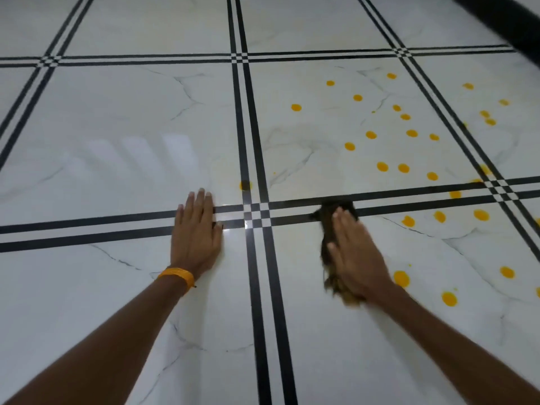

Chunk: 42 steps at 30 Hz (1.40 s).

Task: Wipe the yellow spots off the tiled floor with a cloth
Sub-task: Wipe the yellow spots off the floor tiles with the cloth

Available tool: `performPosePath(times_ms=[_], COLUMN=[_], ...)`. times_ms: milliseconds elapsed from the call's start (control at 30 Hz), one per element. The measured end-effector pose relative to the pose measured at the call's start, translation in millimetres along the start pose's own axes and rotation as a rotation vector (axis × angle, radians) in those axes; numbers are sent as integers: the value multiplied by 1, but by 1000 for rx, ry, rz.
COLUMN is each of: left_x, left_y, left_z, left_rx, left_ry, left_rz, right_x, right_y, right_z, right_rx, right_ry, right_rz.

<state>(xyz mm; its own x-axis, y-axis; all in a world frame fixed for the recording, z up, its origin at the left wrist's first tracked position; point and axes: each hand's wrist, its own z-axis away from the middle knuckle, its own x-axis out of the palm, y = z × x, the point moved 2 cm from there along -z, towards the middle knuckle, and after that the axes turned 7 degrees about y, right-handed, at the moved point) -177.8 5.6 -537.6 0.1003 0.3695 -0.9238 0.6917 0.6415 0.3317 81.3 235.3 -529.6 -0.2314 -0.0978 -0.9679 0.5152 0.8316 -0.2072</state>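
A dark brown cloth (pixel 330 226) lies flat on the white marble tiled floor (pixel 117 141), across a black double grout line. My right hand (pixel 353 252) presses on the cloth with straight fingers. My left hand (pixel 196 238), with an orange band at the wrist, rests flat on the floor to the left, fingers straight. Several yellow spots (pixel 382 166) dot the tile beyond the cloth. More yellow spots (pixel 401 278) lie right of my right hand. One yellow spot (pixel 245 185) sits on the black line ahead of my left hand.
Black double stripes (pixel 257 287) cross the floor in a grid. A dark wall base (pixel 508 21) runs along the far right corner. The tiles to the left and near me show no spots.
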Motion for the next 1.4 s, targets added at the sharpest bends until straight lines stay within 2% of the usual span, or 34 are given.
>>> performPosePath(times_ms=[67, 133, 167, 233, 300, 333, 400, 467, 567, 600, 667, 733, 800, 900, 1000, 1033, 1100, 1133, 1200, 1267, 1333, 1400], left_x=[5, 11, 8, 6, 4, 3, 5, 6, 7, 7, 6, 7, 10, 12, 10, 10, 9, 9, 10, 10, 10, 11], left_y=[-15, -14, -15, -15, -14, -13, -14, -14, -13, -14, -15, -16, -16, -18, -17, -17, -17, -17, -18, -18, -19, -19], left_z=[-6, -8, -7, -5, -4, -5, -5, -7, -3, -1, -4, -7, -6, -7, -5, -5, -7, -7, -7, -6, -7, -6], left_rx=[-26, -5, -8, -18, -33, -30, -31, -31, -25, -26, -19, -15, -21, -19, -15, -17, -15, -15, -19, -26, -24, -19], left_ry=[-28, -60, -62, -44, -59, -63, -49, -50, -56, -55, -45, -48, -56, -55, -42, -39, -32, -34, -42, -44, -45, -49], left_rz=[-54, -58, -60, -61, -49, -44, -46, -57, -56, -43, -37, -45, -60, -84, -80, -73, -64, -60, -69, -65, -61, -60], right_x=[7, 20, 25, 28, 20, 13, 8, 8, 21, 28, 36, 35, 27, 25, 39, 46, 53, 53, 44, 33, 33, 38], right_y=[4, -32, -60, -108, -115, -101, -55, -23, -60, -89, -139, -143, -103, -51, -99, -127, -171, -177, -156, -108, -77, -91], right_z=[-63, -106, -110, -71, -4, 14, 6, -45, -137, -150, -135, -90, -64, -113, -188, -198, -179, -151, -88, -78, -120, -173], right_rx=[201, 361, 302, 39, -156, -179, -75, 138, 363, 326, 44, -151, -86, 144, 254, 200, -67, -195, -297, -244, -43, 168], right_ry=[32, 30, 9, -93, -182, -176, -64, 7, 28, 2, -74, -125, -105, -27, -13, -14, -44, -78, -124, -86, -68, -37], right_rz=[51, 42, 31, -6, -72, -76, -47, 30, -6, -33, -55, -74, -53, 28, -13, -24, -33, -39, -65, -45, 4, -23])
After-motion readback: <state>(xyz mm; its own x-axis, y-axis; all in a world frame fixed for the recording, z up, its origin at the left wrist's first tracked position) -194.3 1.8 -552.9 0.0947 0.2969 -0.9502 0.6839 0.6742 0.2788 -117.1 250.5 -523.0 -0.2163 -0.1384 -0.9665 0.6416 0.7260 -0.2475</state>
